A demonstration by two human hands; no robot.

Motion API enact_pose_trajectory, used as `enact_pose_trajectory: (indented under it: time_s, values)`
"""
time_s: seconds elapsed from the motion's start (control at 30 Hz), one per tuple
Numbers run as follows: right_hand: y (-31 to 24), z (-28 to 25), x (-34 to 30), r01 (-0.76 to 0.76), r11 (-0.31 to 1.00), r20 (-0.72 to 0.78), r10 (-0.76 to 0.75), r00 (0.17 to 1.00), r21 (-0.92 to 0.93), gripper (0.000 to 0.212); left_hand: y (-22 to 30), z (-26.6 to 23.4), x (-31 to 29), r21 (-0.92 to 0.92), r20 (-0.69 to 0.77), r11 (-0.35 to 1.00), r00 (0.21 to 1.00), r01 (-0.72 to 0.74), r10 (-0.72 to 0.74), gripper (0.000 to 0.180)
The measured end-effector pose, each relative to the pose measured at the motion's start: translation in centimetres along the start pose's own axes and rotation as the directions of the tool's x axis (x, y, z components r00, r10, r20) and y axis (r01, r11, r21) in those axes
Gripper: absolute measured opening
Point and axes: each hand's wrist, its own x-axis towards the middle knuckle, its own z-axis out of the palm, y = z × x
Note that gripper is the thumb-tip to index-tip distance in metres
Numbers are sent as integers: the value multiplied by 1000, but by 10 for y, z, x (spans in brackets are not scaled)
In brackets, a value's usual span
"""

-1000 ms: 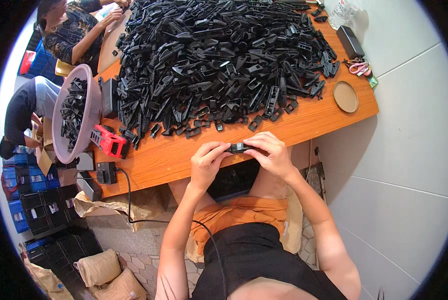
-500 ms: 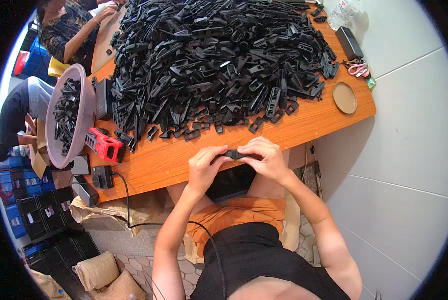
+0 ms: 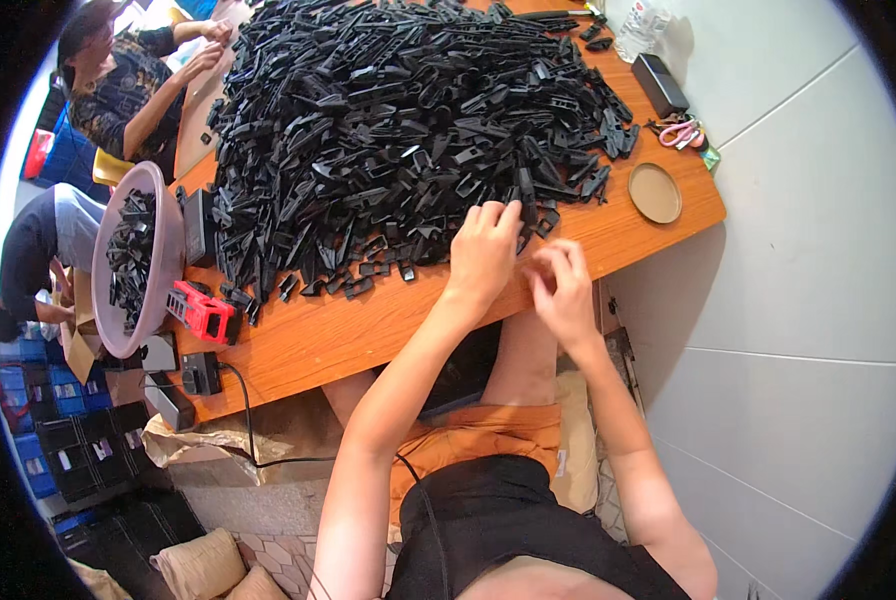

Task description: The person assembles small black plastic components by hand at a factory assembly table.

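My left hand (image 3: pixel 484 250) reaches to the near edge of a big heap of black plastic parts (image 3: pixel 368 130). Its fingers are curled and bunched against the parts; its thumb is hidden, and whatever lies in its grasp cannot be made out. A long black part (image 3: pixel 525 187) stands beside the fingertips. Just right of it and nearer to me, my right hand (image 3: pixel 566 295) hovers over the table's front edge. Its fingers are bent, with thumb and forefinger apart, and no object shows clearly between them.
A pinkish basin (image 3: pixel 175 240) of black parts stands left, beside a red-and-black object (image 3: pixel 206 312) and a small black cabled device (image 3: pixel 201 373). A round brown tray (image 3: pixel 655 193), scissors (image 3: pixel 680 134) and a black box (image 3: pixel 660 85) lie right. Two other people work at left.
Both hands were together near the table edge, holding a small black part. They have separated; the left has gone forward to the heap, the right slightly right. The view has shifted.
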Motion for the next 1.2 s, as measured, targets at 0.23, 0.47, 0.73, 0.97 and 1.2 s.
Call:
enact_pose_trajectory:
  time_s: [0.23, 0.47, 0.73, 0.97, 1.2]
  values:
    - [26, -3, 24, 304, 946, 90, -295, 951, -112, 18, 2, -66, -36, -743, 285, 430, 824, 513, -490, 20]
    - [24, -4, 24, 369, 924, 160, -351, 923, -100, 17, -27, -112, -107, -780, 623, -378, 564, 498, -541, 39]
    - [-21, 8, 0, -52, 959, 128, 17, 992, 279, 26, -23, -92, -117, -574, 165, 524, 715, 630, -679, 23]
    - [-25, 41, -21, 61, 978, 161, -94, 982, 200, 20, -20, -97, -132, -668, 71, 518, 739, 535, -670, 22]
    - [-44, 55, -26, 176, 976, 170, -197, 966, 128, 29, -10, -106, -149, -383, 17, 656, 715, 651, -699, 21]
